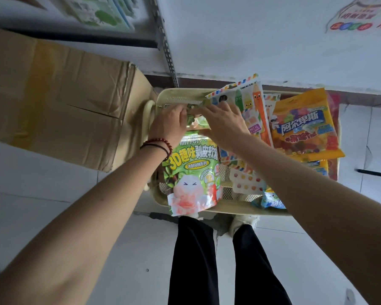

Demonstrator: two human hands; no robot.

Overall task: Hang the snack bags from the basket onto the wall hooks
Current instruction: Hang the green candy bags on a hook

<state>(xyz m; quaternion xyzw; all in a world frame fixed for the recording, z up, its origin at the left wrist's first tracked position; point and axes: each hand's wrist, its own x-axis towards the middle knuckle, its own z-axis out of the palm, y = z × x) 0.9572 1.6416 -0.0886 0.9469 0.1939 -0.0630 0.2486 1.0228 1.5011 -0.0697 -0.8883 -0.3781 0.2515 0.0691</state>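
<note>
- Head view, looking down: the left hand [169, 123], with a red bead bracelet [157, 142] at the wrist, has its fingers curled round the top edge of the green bag [191, 172].
- Right hand [222, 124] meets it at that same top edge, fingers reaching over fairly straight; I cannot tell whether it pinches the bag or only rests on it.
- Green bag lies at the left end of the basket [178, 94], its bottom hanging over the near rim.
- Just right of it, partly under the right hand, leans a pencil candy bag [254, 100], and beyond that an orange bag [306, 130] lies on top of other packets.
- Near the front rim a small blue bag [271, 201] lies by the right forearm.
- Basket stands on the pale floor against the white wall.
- Touching its left end is a cardboard box [53, 95].
- Behind, a metal post [166, 45] runs up the wall.
- Below the basket, legs in black trousers [194, 260].
</note>
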